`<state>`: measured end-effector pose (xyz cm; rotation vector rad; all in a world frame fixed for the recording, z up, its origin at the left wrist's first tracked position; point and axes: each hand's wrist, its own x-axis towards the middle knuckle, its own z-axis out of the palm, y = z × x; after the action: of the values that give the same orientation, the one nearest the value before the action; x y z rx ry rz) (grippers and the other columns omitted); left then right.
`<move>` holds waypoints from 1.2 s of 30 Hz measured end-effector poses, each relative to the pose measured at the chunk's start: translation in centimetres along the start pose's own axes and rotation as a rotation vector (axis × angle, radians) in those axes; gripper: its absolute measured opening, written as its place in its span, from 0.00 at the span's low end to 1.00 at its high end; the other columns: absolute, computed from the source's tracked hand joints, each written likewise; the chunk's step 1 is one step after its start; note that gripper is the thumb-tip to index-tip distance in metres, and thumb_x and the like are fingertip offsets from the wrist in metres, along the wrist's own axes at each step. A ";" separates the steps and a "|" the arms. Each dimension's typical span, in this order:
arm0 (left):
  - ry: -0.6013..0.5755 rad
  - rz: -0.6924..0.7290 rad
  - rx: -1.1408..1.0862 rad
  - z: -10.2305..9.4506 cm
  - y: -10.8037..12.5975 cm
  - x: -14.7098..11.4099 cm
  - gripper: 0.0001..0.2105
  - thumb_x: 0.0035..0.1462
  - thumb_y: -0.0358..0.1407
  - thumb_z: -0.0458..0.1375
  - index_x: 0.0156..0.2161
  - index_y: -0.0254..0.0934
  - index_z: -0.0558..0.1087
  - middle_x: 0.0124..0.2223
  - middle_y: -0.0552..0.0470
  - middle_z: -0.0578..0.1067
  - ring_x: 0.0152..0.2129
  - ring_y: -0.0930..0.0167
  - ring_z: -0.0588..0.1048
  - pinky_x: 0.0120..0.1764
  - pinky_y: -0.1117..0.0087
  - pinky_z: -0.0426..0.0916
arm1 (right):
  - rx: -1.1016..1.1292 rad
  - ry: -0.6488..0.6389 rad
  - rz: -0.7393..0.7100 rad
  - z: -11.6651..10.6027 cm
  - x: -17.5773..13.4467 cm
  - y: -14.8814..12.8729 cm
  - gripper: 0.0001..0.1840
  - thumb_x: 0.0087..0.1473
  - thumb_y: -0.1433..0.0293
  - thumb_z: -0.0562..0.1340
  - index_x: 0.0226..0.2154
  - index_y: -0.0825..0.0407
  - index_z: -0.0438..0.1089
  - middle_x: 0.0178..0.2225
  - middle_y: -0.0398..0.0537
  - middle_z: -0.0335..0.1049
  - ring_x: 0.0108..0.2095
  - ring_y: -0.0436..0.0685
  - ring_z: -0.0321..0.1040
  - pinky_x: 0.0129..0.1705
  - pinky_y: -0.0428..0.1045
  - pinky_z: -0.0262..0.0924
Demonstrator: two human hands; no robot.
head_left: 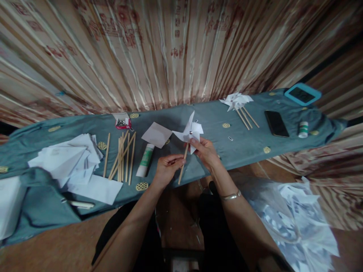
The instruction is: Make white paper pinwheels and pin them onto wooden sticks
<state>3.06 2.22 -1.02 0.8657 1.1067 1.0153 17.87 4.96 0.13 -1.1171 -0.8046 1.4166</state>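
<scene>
A white paper pinwheel [187,127] with a shiny pin at its centre is held up over the table's front edge. My left hand [168,168] pinches its wooden stick [182,169] partway down. The fingers of my right hand [204,149] close on the pinwheel's lower blades near the pin, hiding the top of the stick. Left of the pinwheel lies a square sheet of white paper [157,134]. Closer to my left hand is a green and white glue stick [145,160], lying on the cloth.
Loose wooden sticks [120,156], a red box of pins [123,121] and a paper pile [70,156] lie left. Right are several pinwheels [237,101], a black phone [276,123], a second glue stick [303,129] and a blue-framed device [303,93]. A plastic bag [297,223] stands below.
</scene>
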 end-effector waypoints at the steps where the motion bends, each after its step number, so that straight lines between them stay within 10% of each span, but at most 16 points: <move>1: 0.007 0.000 -0.010 0.0 0.1 0.0 0.13 0.32 0.37 0.71 0.28 0.35 0.81 0.24 0.52 0.78 0.20 0.75 0.71 0.28 0.74 0.68 | 0.002 -0.011 0.003 -0.1 0.0 -0.1 0.23 0.33 0.52 0.73 0.27 0.52 0.77 0.24 0.43 0.75 0.23 0.50 0.65 0.27 0.47 0.58; 8: 0.045 -0.012 -0.041 -0.3 0.4 0.2 0.15 0.29 0.39 0.72 0.28 0.34 0.81 0.23 0.52 0.78 0.19 0.76 0.70 0.27 0.74 0.67 | -0.028 0.072 0.041 -1.4 -0.3 -1.2 0.27 0.36 0.44 0.68 0.23 0.53 0.73 0.20 0.44 0.71 0.19 0.48 0.62 0.21 0.45 0.54; 14: 0.023 -0.031 -0.043 -0.2 0.2 0.1 0.16 0.30 0.39 0.72 0.28 0.35 0.81 0.25 0.51 0.79 0.21 0.75 0.71 0.27 0.74 0.67 | -0.249 0.412 -0.286 -3.5 0.5 -1.7 0.22 0.40 0.50 0.68 0.25 0.52 0.73 0.24 0.44 0.74 0.23 0.48 0.63 0.27 0.45 0.58; 36: -0.004 -0.015 -0.010 -0.1 0.3 -0.3 0.13 0.33 0.38 0.71 0.29 0.35 0.81 0.26 0.50 0.79 0.20 0.75 0.70 0.27 0.74 0.66 | -0.138 0.320 -0.212 -2.4 0.5 -1.4 0.13 0.35 0.59 0.70 0.22 0.51 0.74 0.17 0.38 0.68 0.20 0.47 0.59 0.24 0.45 0.54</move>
<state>2.85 2.09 -0.70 0.8495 1.1030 1.0054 20.61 5.37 0.60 -1.2842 -0.7712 0.9871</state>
